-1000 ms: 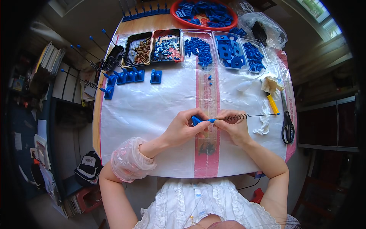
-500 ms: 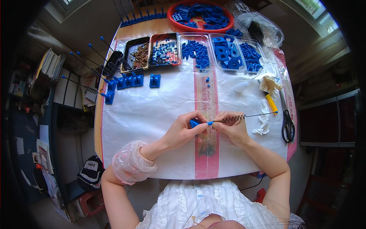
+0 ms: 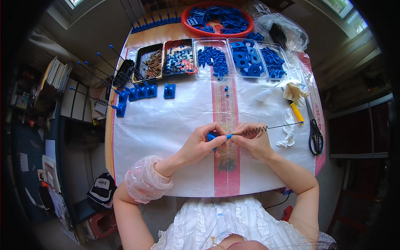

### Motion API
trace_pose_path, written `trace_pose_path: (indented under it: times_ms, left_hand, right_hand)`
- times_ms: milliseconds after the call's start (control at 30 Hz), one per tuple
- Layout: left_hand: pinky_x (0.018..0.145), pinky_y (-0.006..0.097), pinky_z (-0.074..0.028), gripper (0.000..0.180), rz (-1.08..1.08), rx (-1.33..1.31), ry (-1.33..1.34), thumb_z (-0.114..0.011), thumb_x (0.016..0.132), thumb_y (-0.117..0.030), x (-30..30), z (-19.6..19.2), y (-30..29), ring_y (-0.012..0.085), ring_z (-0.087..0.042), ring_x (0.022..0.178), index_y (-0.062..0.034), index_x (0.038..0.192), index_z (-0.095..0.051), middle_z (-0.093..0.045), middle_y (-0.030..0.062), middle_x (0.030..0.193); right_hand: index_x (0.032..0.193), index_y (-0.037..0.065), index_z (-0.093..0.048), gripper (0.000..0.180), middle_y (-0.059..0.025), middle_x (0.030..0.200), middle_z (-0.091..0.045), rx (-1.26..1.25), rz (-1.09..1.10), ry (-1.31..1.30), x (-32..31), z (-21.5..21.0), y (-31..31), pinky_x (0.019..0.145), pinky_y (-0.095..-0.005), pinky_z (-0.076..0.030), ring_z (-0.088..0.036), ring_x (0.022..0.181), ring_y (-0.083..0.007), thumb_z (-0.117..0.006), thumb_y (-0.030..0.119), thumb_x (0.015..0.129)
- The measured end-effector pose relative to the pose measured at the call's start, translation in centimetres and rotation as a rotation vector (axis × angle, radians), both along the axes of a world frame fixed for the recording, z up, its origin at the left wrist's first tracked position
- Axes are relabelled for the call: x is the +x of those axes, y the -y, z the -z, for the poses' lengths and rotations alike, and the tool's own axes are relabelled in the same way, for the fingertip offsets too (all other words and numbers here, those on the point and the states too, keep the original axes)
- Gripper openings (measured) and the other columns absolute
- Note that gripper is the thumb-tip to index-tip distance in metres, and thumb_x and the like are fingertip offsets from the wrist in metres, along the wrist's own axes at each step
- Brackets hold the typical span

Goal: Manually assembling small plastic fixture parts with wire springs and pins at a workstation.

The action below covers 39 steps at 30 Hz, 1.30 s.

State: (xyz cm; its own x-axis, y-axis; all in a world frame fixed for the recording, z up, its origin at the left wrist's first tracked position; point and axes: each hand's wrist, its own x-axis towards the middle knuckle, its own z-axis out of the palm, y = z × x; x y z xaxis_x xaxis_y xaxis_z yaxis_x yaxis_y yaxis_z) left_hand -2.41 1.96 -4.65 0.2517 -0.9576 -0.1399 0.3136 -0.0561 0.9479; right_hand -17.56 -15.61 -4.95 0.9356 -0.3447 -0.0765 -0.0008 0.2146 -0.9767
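Over the middle of the table, my left hand (image 3: 198, 143) is closed round a blue plastic base (image 3: 211, 136), partly hidden by the fingers. My right hand (image 3: 256, 143) pinches the near end of a black spring wire (image 3: 259, 129), where a small blue cone (image 3: 229, 136) shows between the two hands. The wire's coil runs over my right fingers, and its straight part points right to a small blue ball at the tip. Whether the cone is seated in the base is hidden by my fingertips.
Trays of screws (image 3: 153, 61), nuts (image 3: 179, 58), blue cones (image 3: 213, 58) and flat blue plates (image 3: 246, 60) line the back, before a red basin (image 3: 246, 31). Blue bases (image 3: 141, 91) and finished spring pieces (image 3: 121, 109) stand left. Scissors (image 3: 315, 139) and a yellow-handled tool (image 3: 296, 112) lie right.
Both hands keep the same grip in nearly the same place. The whole view has shifted slightly.
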Motion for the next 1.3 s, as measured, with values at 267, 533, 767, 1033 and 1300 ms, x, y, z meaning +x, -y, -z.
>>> trace_pose_path:
  times_ms: [267, 533, 767, 1033, 1300]
  left_hand:
    - [0.062, 0.024, -0.059, 0.016, 0.003, 0.009, -0.017, -0.065, 0.102, -0.017, 0.1, 0.0, -0.1, 0.0079, -0.067, 0.08, -0.0011, 0.105, -0.062, -0.07, 0.0053, 0.09]
    - [0.063, 0.023, -0.06, 0.015, 0.004, 0.026, 0.014, -0.068, 0.1, -0.014, -0.1, -0.4, -0.1, 0.0081, -0.068, 0.082, -0.0009, 0.106, -0.063, -0.069, 0.0044, 0.092]
    - [0.06, 0.022, -0.059, 0.017, -0.007, 0.042, 0.017, -0.069, 0.099, -0.015, 0.0, -0.2, 0.0, 0.0081, -0.068, 0.081, -0.0009, 0.107, -0.064, -0.069, 0.0042, 0.092]
    - [0.053, 0.021, -0.056, 0.018, 0.066, 0.115, -0.163, -0.069, 0.099, -0.019, 0.8, -0.5, 0.0, 0.0101, -0.07, 0.078, -0.0023, 0.104, -0.065, -0.07, 0.0054, 0.092]
    - [0.052, 0.021, -0.056, 0.02, 0.161, 0.15, -0.29, -0.065, 0.101, -0.021, 1.7, -0.6, 0.1, 0.0131, -0.072, 0.077, -0.0019, 0.105, -0.065, -0.068, 0.0054, 0.09]
  right_hand:
    - [0.093, -0.004, -0.073, 0.01, -0.0072, 0.094, -0.072, -0.007, -0.008, 0.006, -0.1, 0.5, 0.1, 0.077, -0.0236, -0.055, -0.068, 0.087, -0.0101, -0.078, -0.006, 0.085]
    - [0.093, -0.004, -0.073, 0.009, -0.0074, 0.094, -0.072, -0.024, -0.015, 0.002, -0.1, 0.4, 0.2, 0.076, -0.0236, -0.055, -0.068, 0.087, -0.0098, -0.078, -0.005, 0.086]
    - [0.094, -0.004, -0.074, 0.009, -0.0069, 0.093, -0.073, -0.067, 0.01, -0.023, -0.1, 0.2, 0.0, 0.075, -0.0234, -0.056, -0.068, 0.085, -0.0096, -0.079, -0.003, 0.086]
    - [0.097, -0.004, -0.074, 0.008, -0.0075, 0.094, -0.073, 0.009, -0.01, -0.047, -0.1, -0.4, -0.1, 0.075, -0.0247, -0.058, -0.07, 0.084, -0.0115, -0.075, -0.002, 0.09]
    - [0.098, -0.004, -0.073, 0.007, -0.0069, 0.094, -0.072, 0.052, -0.015, -0.051, -0.1, -0.3, 0.0, 0.074, -0.0237, -0.058, -0.069, 0.084, -0.0112, -0.074, -0.002, 0.091]
